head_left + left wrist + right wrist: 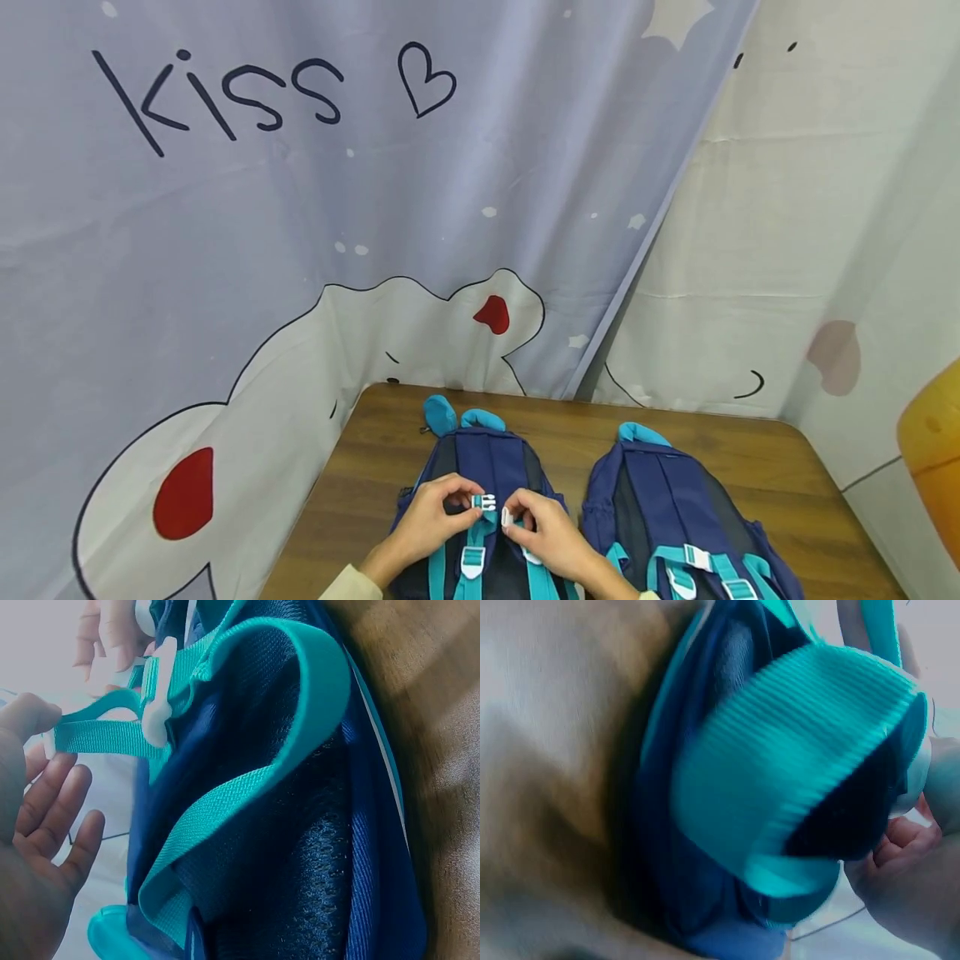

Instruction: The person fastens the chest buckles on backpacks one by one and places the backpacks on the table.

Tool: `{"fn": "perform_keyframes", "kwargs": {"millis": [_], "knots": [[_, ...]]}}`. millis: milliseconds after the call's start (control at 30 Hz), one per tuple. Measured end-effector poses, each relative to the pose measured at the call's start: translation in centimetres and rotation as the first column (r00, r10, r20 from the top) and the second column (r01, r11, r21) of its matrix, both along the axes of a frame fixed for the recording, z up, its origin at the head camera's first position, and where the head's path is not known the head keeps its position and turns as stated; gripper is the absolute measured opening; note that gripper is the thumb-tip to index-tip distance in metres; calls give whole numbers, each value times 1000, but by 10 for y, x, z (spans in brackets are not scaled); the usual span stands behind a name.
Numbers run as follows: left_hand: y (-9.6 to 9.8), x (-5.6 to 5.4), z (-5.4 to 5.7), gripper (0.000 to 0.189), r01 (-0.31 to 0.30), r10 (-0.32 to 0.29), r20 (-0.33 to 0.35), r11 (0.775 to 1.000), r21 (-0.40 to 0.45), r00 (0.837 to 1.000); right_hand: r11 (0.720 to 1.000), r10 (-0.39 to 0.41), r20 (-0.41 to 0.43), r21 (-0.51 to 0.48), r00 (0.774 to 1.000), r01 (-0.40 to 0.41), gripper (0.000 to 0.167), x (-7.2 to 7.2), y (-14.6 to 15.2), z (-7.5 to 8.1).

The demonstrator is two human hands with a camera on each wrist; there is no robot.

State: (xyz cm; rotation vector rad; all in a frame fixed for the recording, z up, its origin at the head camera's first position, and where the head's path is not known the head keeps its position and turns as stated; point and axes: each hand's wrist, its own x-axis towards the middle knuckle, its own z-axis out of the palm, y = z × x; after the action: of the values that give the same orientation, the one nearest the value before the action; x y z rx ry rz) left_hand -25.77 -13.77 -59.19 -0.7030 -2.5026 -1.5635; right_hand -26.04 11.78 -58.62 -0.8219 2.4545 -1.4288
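A navy backpack (487, 454) with teal straps lies on the table, back panel up. Above it, my left hand (429, 521) pinches the pronged half of a white side-release buckle (488, 502) on a teal strap. Just to the right, the thumb and fingers of my right hand (553, 533) grip the socket half (507, 517). A small gap separates the two halves. In the left wrist view, a white strap adjuster (157, 712) sits beside a looped teal shoulder strap (315, 682). A wide teal strap (780, 750) partly covers the right wrist view, hiding the right fingertips.
To the right lies a second navy backpack (675, 492), its white buckle (697, 557) joined across teal straps. Both bags rest on a brown wooden table (345, 467). A printed curtain (480, 183) hangs behind the table's far edge.
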Motion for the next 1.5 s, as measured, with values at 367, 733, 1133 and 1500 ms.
{"fn": "perform_keyframes", "kwargs": {"millis": [367, 733, 1133, 1500], "knots": [[1, 2, -3, 22, 35, -35, -11, 999, -16, 999, 988, 121, -171, 115, 978, -102, 20, -14, 16, 14], [8, 6, -4, 21, 58, -58, 4, 998, -3, 998, 961, 203, -120, 214, 972, -174, 38, -25, 25, 19], [8, 7, -5, 22, 17, -17, -14, 1000, -24, 1000, 950, 241, -338, 274, 910, -150, 34, -24, 22, 27], [10, 7, -7, 20, 5, -8, -37, 998, -65, 999, 930, 269, -335, 336, 903, -153, 33, -24, 15, 28]]}}
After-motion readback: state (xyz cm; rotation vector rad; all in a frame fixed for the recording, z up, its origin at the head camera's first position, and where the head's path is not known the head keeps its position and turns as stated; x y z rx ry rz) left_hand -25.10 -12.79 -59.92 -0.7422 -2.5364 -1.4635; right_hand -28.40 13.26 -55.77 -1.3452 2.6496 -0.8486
